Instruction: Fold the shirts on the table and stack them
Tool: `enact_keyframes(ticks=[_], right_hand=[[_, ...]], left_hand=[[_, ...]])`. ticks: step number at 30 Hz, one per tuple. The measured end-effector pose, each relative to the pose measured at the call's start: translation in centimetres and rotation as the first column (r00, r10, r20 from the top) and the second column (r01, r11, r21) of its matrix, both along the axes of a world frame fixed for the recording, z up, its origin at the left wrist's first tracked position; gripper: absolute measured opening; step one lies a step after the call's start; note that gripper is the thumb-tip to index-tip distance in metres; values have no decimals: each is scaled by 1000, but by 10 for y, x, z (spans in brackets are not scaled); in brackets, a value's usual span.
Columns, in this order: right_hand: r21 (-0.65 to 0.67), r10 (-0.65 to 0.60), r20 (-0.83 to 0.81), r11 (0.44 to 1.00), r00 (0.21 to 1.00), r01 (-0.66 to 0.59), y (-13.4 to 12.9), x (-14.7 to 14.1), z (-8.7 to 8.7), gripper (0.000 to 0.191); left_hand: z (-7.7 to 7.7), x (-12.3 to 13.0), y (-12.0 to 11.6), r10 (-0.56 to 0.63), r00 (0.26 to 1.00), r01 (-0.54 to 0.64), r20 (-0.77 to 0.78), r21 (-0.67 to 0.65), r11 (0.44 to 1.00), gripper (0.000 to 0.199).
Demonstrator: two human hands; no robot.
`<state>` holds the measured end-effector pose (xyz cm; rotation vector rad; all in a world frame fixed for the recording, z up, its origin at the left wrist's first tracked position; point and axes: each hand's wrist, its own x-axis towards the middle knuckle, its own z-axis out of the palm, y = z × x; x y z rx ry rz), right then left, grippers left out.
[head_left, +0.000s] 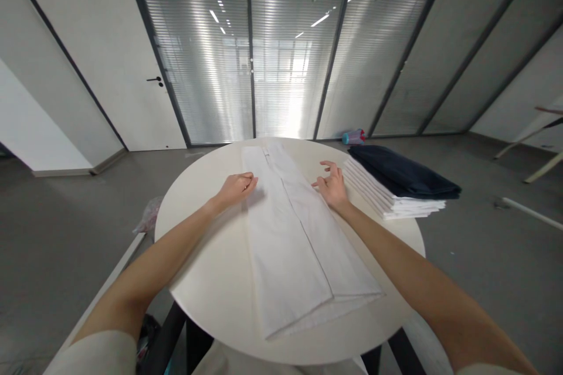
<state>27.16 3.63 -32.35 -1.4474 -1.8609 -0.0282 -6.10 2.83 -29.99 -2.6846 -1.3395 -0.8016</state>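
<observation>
A long piece of white cloth [285, 246] lies flat on the round white table [206, 281], its two sides folded in so that their edges run close together down the middle. By its left edge, towards the far end, is my left hand [238, 187], fingers curled together and nothing visible in them. A shadow under that hand falls on the cloth. My right hand [333, 186] is at the opposite edge, its fingers apart and bent, holding nothing. Whether its fingertips touch the cloth I cannot tell.
Right of my right hand stands a stack of folded white cloths [382, 193], topped by folded dark navy cloth [402, 171]; it reaches the table's edge. On the floor are a blue and red package [353, 137] and a clear plastic bag [149, 215]. Glass panels rise behind.
</observation>
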Motion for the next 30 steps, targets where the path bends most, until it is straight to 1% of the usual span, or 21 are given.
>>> enact_keyframes(ticks=[3, 6, 8, 10, 12, 14, 17, 18, 19, 21, 23, 24, 26, 28, 30], right_hand=[[20, -98, 7, 995, 995, 98, -4, -2, 2, 30], [75, -180, 23, 981, 983, 178, -6, -4, 3, 33], [97, -209, 33, 974, 977, 205, -7, -5, 3, 35], [87, -213, 55, 974, 976, 207, -7, -7, 3, 36], [37, -186, 113, 982, 976, 183, -7, -9, 3, 37], [-47, -143, 195, 987, 970, 155, -5, -9, 2, 38], [-193, -82, 245, 972, 966, 131, 0, -5, 1, 38], [-243, -61, 234, 963, 970, 119, 1, -3, 1, 39], [-290, -41, 215, 951, 976, 104, 3, -1, 0, 42], [-365, -7, 180, 928, 984, 74, 6, 1, -2, 46], [-405, 18, 157, 913, 987, 47, 8, 3, -3, 49], [-417, 36, 141, 909, 989, 26, 8, 4, -3, 50], [-433, 84, 104, 901, 991, -31, 9, 5, -3, 52], [-435, 126, 82, 897, 989, -78, 9, 6, -3, 52], [-427, 159, 81, 898, 984, -110, 9, 7, -1, 49]], left_hand=[[0, 1, 0, 11, 1000, -11, -8, -4, 1000, 51], [-1, 1, 0, 9, 1000, -9, 6, -18, 1000, 47], [-2, 0, 1, 13, 1000, -12, 19, -27, 1000, 43], [-3, 0, 1, 26, 999, -25, 41, -36, 999, 40], [-3, 0, 0, 41, 997, -37, 69, -48, 998, 39], [-2, 2, -2, 61, 995, -56, 85, -54, 997, 41], [1, 8, -7, 87, 992, -84, 90, -37, 996, 43], [1, 11, -9, 62, 995, -60, 82, -30, 998, 42], [1, 14, -11, 11, 998, -9, 68, -26, 1000, 39], [-1, 19, -15, -131, 991, 131, 18, -41, 991, 33], [-7, 24, -18, -241, 970, 236, -41, -94, 967, 39], [-10, 25, -19, -266, 962, 256, -64, -131, 958, 45], [-19, 27, -20, -285, 953, 257, -103, -221, 941, 52], [-25, 26, -18, -295, 947, 248, -130, -291, 924, 54], [-28, 23, -12, -313, 938, 255, -147, -315, 914, 54]])
